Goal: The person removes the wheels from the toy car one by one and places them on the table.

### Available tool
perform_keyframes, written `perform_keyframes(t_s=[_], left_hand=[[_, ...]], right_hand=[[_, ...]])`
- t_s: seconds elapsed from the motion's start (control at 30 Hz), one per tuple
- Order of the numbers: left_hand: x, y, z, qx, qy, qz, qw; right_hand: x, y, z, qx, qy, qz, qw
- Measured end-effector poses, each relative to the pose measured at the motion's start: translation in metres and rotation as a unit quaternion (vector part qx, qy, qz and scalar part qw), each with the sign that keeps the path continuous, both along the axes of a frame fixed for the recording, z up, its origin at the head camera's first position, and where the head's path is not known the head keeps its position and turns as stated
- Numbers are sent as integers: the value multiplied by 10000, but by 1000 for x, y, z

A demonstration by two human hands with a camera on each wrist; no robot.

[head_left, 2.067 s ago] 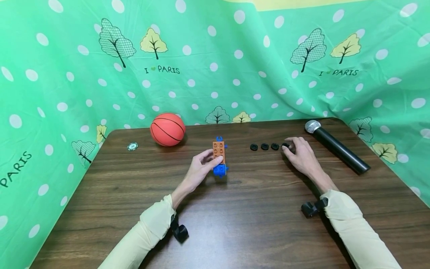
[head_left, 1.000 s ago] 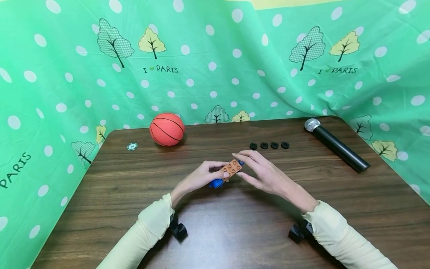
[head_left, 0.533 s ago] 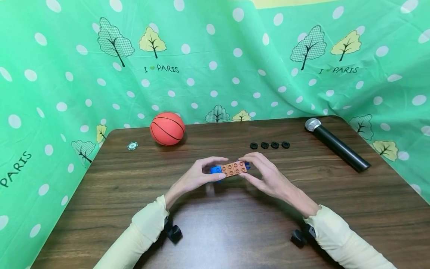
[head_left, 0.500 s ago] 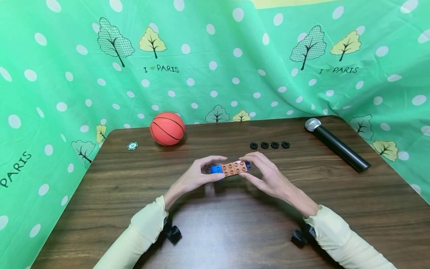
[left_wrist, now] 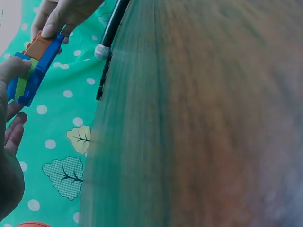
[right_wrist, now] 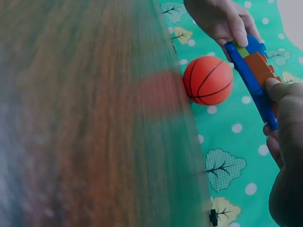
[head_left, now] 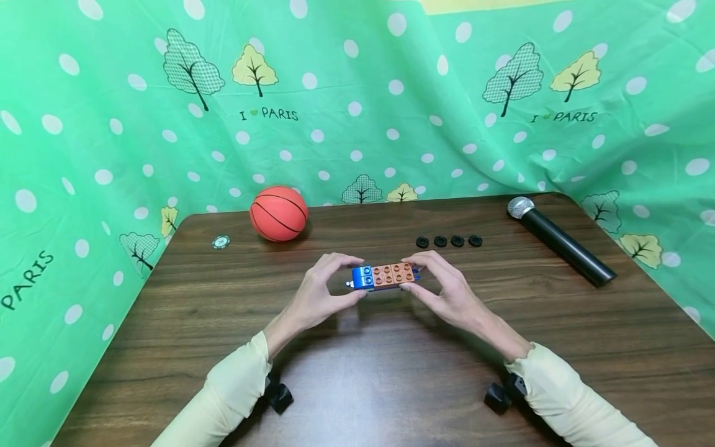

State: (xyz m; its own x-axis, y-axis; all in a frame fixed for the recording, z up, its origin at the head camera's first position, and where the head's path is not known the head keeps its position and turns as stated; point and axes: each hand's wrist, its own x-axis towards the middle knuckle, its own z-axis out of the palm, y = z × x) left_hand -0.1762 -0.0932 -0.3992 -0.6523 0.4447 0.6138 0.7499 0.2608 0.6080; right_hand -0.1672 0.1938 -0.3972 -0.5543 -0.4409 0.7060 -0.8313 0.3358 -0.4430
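A building-block toy car [head_left: 393,273] hangs level above the table's middle, held by both hands. It has orange studded bricks, a blue brick at its left end and a blue base. A yellow-green brick [left_wrist: 22,85] shows between base and blue brick in the left wrist view. My left hand [head_left: 313,298] grips the blue end between thumb and fingers. At the orange end, my right hand [head_left: 458,298] pinches the sides of the car. Behind the right hand lie several small black wheels [head_left: 440,241] in a row on the table.
On the dark wooden table [head_left: 368,385], a red basketball [head_left: 278,213] stands back left, beside a poker chip [head_left: 221,242]. A black microphone [head_left: 566,245] lies diagonally at the right. A green patterned cloth [head_left: 357,93] hangs behind the table's far edge.
The right hand has left the row of wheels and taken hold of the car's orange end. The car has turned from lengthwise to crosswise, and the left hand has shifted to its blue end.
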Motion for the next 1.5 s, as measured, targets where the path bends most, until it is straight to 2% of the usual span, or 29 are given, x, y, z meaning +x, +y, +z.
perform_keyframes(t_s=[0.17, 0.4, 0.73, 1.03, 1.2, 1.5], left_hand=[[-1, -4, -2, 33, 170, 28, 9998], [-2, -8, -7, 101, 195, 56, 9997], [-9, -12, -10, -138, -89, 312, 9994], [-21, -14, -14, -199, -52, 538, 9983], [-26, -15, -16, -249, -253, 711, 9968], [-37, -15, -23, -384, -455, 948, 9937]], right_hand=[[1, -2, -2, 21, -36, 4, 10000], [0, -5, -4, 167, -77, -83, 9998], [-11, -9, -7, 328, -261, -211, 9989], [-23, -16, -10, 325, -515, -208, 9979], [-30, -18, -13, 338, -508, -323, 9976], [-42, -23, -17, 552, -816, -530, 9937]])
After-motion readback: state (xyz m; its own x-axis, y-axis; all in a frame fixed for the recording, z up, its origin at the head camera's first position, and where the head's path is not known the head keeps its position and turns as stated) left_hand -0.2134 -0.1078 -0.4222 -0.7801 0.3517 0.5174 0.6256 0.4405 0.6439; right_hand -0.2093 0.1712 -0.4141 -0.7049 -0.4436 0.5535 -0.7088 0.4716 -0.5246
